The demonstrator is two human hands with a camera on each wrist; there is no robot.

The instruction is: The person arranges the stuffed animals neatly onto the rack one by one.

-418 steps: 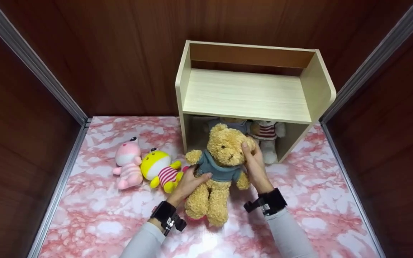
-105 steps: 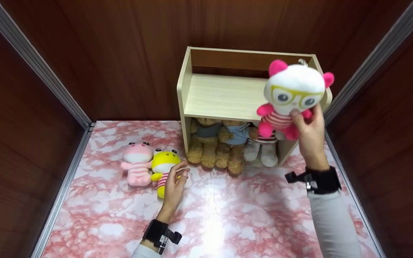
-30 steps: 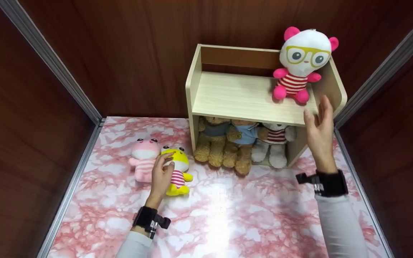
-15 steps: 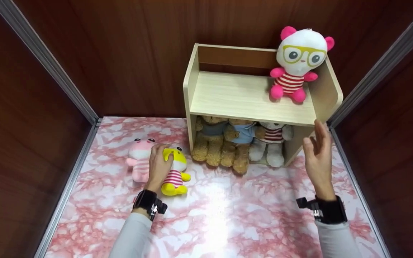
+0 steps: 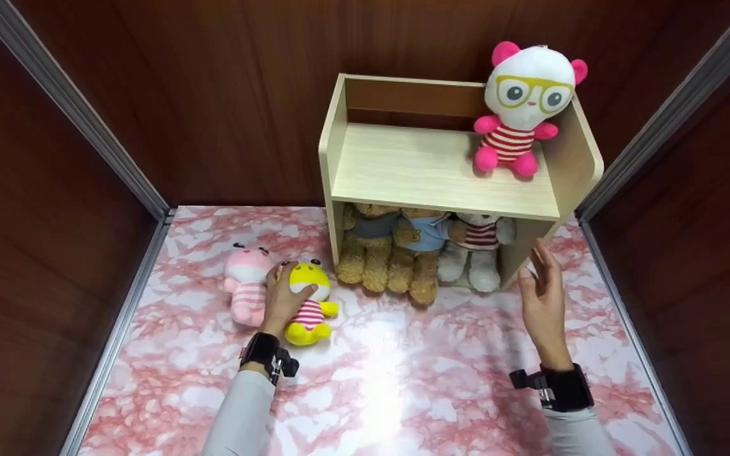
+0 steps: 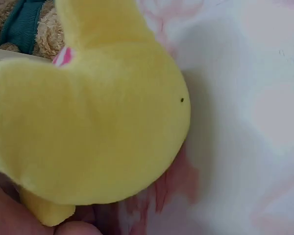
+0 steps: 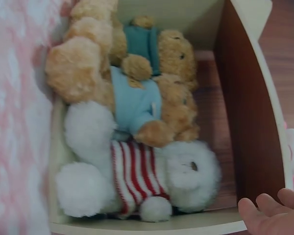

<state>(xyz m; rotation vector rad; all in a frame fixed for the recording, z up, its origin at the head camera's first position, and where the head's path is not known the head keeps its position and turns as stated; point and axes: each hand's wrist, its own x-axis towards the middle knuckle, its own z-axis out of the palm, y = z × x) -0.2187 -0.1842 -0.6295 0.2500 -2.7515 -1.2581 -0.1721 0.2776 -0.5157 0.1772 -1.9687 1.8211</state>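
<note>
My left hand (image 5: 281, 300) grips a yellow plush toy (image 5: 308, 275) with a white muzzle and pink-striped body, thumb across its face. The plush fills much of the left wrist view, with fingertips (image 6: 78, 229) at the bottom. Beside it on the left, a pink plush toy (image 5: 249, 297) lies on the floor. My right hand (image 5: 544, 310) hangs by the shelf's lower right side, fingers mostly straight, holding nothing. A white-and-pink panda plush (image 5: 509, 142) with yellow glasses sits at the right end of the shelf's upper board (image 5: 416, 161).
In the shelf's lower compartment two brown teddy bears (image 5: 365, 250) (image 7: 137, 98) and a white bear (image 5: 473, 259) in a striped shirt sit side by side. Dark wood panels (image 5: 244, 107) enclose the back and sides. Pink marbled flooring (image 5: 441, 380) spreads in front.
The panda plush went from my right hand onto the upper board. My right hand then came down and toward me. My left hand moved onto the yellow plush and took hold of it.
</note>
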